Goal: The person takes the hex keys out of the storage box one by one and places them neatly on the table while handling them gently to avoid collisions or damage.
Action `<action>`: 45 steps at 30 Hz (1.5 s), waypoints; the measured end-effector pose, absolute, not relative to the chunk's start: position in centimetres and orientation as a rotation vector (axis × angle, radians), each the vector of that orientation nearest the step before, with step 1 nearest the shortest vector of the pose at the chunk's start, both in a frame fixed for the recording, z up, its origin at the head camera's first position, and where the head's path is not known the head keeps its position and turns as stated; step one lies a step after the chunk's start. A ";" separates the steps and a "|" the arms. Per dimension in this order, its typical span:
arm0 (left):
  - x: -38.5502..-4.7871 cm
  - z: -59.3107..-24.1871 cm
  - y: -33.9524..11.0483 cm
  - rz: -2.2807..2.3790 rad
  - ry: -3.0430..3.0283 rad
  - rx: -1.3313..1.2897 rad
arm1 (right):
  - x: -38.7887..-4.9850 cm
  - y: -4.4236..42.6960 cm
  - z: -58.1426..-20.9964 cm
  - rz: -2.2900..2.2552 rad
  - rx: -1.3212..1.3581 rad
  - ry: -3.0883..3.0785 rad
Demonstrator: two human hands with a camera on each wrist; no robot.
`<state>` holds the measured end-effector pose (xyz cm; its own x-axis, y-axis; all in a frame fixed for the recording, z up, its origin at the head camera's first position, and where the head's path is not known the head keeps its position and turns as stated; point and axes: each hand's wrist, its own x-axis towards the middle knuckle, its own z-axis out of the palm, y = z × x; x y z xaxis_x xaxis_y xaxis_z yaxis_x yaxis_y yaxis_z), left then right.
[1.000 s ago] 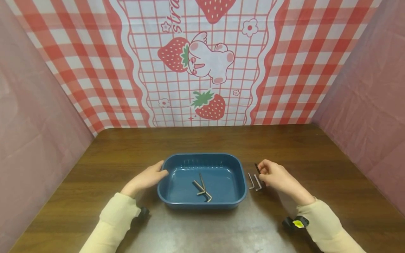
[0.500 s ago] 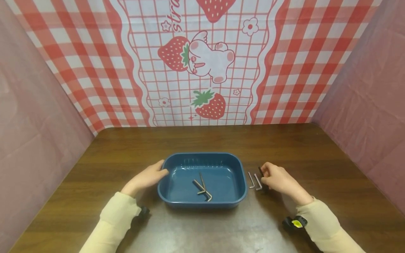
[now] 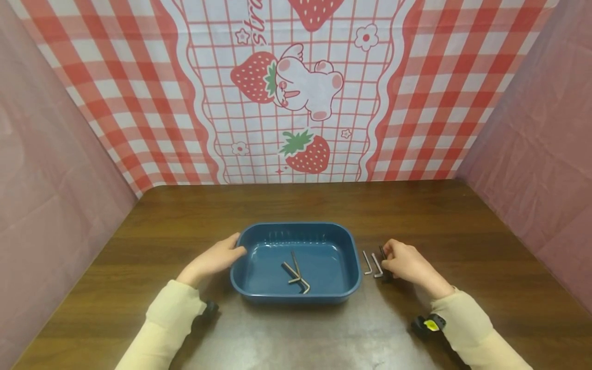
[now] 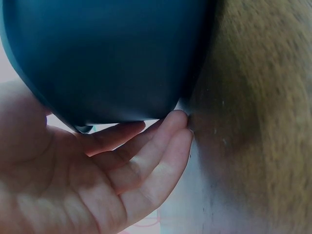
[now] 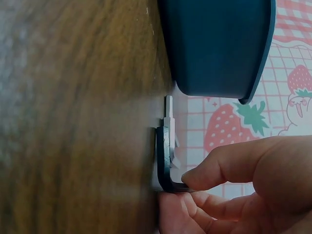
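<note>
A blue rectangular tray [image 3: 296, 298] stands mid-table. My left hand [image 3: 215, 263] holds its left end, thumb over the rim and fingers [image 4: 163, 141] against the outer wall. Crossed metal hex keys [image 3: 296, 272] lie on the tray floor. To the right of the tray, my right hand [image 3: 409, 263] pinches a black hex key [image 5: 163, 156] between thumb and fingers. In the right wrist view one arm of this key lies along the tabletop, while its other end is between the fingertips. Two silver hex keys [image 3: 367, 263] lie side by side between tray and right hand.
The brown wooden table [image 3: 296, 205] runs back to a red-and-white strawberry-print cloth [image 3: 287, 92]. Plain pink curtains [image 3: 532, 128] hang at both sides. A black wrist device [image 3: 427, 325] sits below the right sleeve.
My right hand has shifted slightly right and lowered the black hex key beside the silver ones, still pinching it. The left hand and the tray stay in place.
</note>
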<state>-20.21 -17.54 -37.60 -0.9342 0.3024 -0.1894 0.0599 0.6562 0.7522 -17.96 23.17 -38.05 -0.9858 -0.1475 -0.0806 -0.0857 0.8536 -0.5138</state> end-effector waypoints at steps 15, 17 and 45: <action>-20.1 -37.4 -17.5 1.153 2.580 0.297 | -18.1 23.1 -38.2 -0.703 -0.108 2.928; -20.1 -37.4 -17.5 1.153 2.579 0.294 | -18.1 23.1 -38.2 -0.704 -0.104 2.931; -20.3 -37.7 -17.6 1.126 2.593 0.307 | -18.0 23.2 -38.3 -0.686 -0.100 2.942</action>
